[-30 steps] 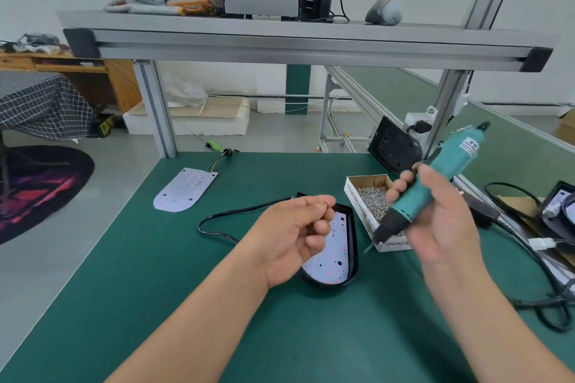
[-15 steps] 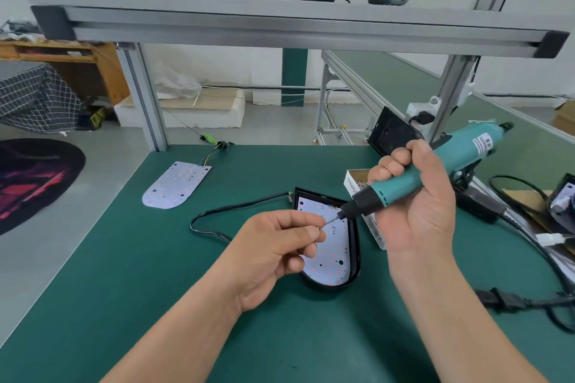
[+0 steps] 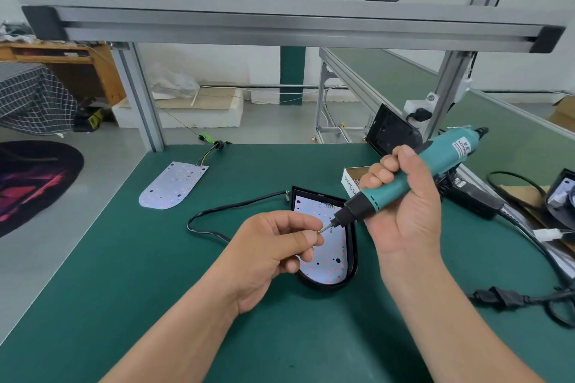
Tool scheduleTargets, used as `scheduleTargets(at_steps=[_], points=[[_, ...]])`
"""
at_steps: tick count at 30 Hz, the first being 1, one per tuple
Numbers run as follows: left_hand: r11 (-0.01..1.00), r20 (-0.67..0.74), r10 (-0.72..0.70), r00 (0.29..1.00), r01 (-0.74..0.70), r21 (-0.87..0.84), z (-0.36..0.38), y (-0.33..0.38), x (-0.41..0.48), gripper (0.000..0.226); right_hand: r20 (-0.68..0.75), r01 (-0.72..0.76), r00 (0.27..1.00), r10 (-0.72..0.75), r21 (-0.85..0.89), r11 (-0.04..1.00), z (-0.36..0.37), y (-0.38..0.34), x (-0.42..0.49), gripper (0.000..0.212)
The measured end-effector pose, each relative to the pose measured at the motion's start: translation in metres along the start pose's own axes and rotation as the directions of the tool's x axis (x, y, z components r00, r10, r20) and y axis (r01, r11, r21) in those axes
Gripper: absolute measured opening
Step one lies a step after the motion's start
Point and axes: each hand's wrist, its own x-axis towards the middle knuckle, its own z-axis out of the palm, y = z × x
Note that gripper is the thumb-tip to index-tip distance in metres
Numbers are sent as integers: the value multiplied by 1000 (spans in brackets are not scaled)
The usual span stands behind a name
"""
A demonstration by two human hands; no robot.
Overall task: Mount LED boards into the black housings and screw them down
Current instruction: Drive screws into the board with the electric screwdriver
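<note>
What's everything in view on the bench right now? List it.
bench mat: 1, green, under everything
black housing: 1, black, centre of mat
LED board: 1, white, seated in black housing
loose LED board: 1, white, far left on mat
spare housing: 1, black, propped at back right
screw box: 1, cardboard, right of black housing
housing cable: 1, black, looping left from black housing
power cord: 1, black, right edge
screwdriver: 1, teal, held over black housing
screw: 1, metallic, at the bit tip
left hand: 1, pinching screw
right hand: 1, gripping screwdriver
</note>
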Motion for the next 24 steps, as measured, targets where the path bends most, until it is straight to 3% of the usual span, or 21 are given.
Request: scheduleTargets(at_steps=[24], points=[[991, -3, 65, 998, -64, 117, 0, -3, 0, 15, -21, -21, 1000, 20, -15, 1000, -6, 1, -1, 11]])
